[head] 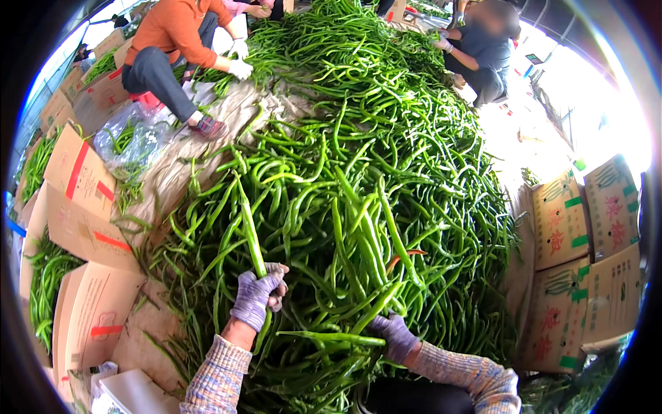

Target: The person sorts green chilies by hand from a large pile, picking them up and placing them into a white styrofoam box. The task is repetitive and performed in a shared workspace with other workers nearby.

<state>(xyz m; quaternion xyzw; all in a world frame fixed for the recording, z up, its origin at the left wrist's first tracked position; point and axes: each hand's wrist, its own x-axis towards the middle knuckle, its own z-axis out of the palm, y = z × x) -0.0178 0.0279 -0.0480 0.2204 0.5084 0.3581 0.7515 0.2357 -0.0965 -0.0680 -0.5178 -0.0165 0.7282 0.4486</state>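
Observation:
A large heap of long green chili peppers (pixel 289 207) spreads before me. My left hand (pixel 260 294), in a purple knitted glove with bare fingertips, is closed around long green peppers (pixel 249 227); one points up and away from the fist. My right hand (pixel 395 336), gloved alike, is low on the heap at the right, its fingers partly hidden among peppers. One green pepper (pixel 336 337) lies crosswise with its thick end against that hand, and another slants up from it. A red pepper (pixel 406 259) lies beyond my right hand.
Open cardboard boxes (pixel 98 310) with peppers stand at left, beside a clear plastic bag (pixel 135 135). Printed cardboard boxes (pixel 561 222) are stacked at right. A person in orange (pixel 176 36) sits at upper left; another in dark clothes (pixel 478 52) crouches at upper right.

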